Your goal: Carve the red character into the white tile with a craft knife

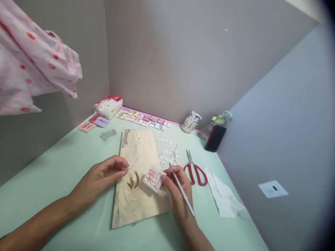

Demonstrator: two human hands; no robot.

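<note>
Tilted white card [153, 178], red character; slanted stylus [183, 193]

Both bare forearms reach in from below — the left hand [104, 176] loosely curled, thumb under its fingers [122, 166]; the right hand [178, 190] pinched closed at the fingertips, wrist bent inward.

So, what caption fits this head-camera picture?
Right hand grips a thin tool and touches a red-lettered block on a wooden board, left hand alongside.

Head camera looks forward-down, near the desk [65, 167].
</note>
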